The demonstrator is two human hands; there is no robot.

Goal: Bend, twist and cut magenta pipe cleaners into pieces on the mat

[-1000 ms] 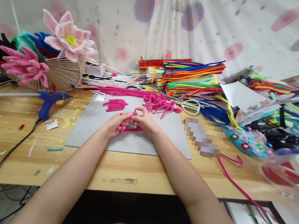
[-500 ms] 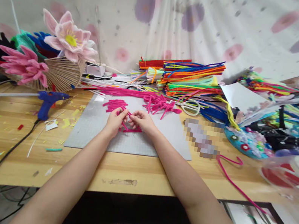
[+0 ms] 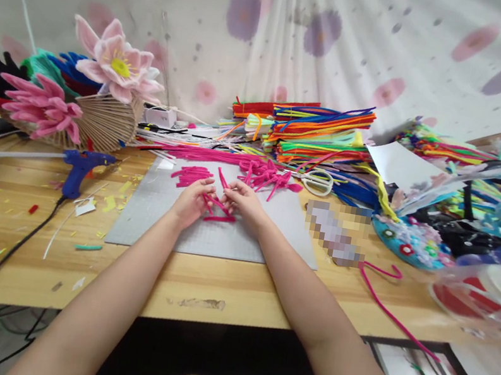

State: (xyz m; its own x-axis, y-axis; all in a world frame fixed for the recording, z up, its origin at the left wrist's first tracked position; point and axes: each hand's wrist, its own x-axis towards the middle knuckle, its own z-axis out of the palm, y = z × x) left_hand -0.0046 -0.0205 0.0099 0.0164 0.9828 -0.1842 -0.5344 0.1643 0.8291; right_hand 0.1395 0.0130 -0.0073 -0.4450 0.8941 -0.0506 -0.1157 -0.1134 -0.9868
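Observation:
My left hand (image 3: 190,204) is over the grey cutting mat (image 3: 148,222), its fingers closed around a short magenta pipe cleaner piece (image 3: 213,201). My right hand (image 3: 244,200) pinches another magenta pipe cleaner piece (image 3: 222,177), which points up and away between the hands. Below the fingers a straight magenta piece (image 3: 219,218) lies on the mat. Just beyond my left hand rests a row of cut magenta pieces (image 3: 192,176). A heap of bent, twisted magenta pieces (image 3: 266,176) sits behind my right hand. Exact finger contacts are too small to make out.
A blue glue gun (image 3: 80,172) with a black cable stands left on the wooden table (image 3: 195,287). White-handled scissors (image 3: 319,181) lie behind the mat's right side. Bundles of coloured pipe cleaners (image 3: 320,132) are stacked at the back. Fuzzy pink flowers (image 3: 119,66) stand back left.
My hands have moved slightly apart. The magenta piece in my right hand now stands out upward, where before both hands' fingertips met around the pieces.

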